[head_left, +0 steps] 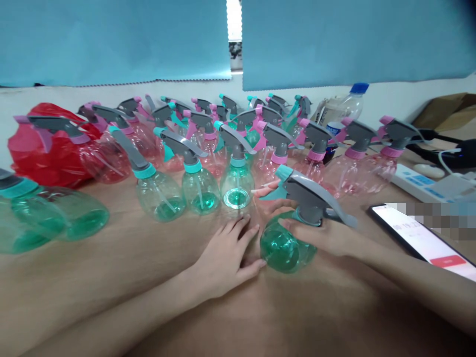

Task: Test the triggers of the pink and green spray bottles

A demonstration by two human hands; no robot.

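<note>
A green spray bottle (pixel 288 250) with a grey and teal trigger head leans a little at the middle right. Around its neck and upper body wraps my right hand (pixel 297 218), with some fingers near the trigger. On the table just left of it rests my left hand (pixel 228 253), fingers spread and holding nothing. Its fingertips lie close to an upright green spray bottle (pixel 237 186) in the front row. Two more green bottles, one in the middle (pixel 201 191) and one tilted-looking (pixel 159 196), stand to the left of that one.
Several pink spray bottles (pixel 349 168) and more green ones crowd the back. A red plastic bag (pixel 55 144) lies back left; green bottles (pixel 74 218) stand at the left edge. On the right are a phone (pixel 416 233), a power strip (pixel 424 183) and a cardboard box (pixel 446 114).
</note>
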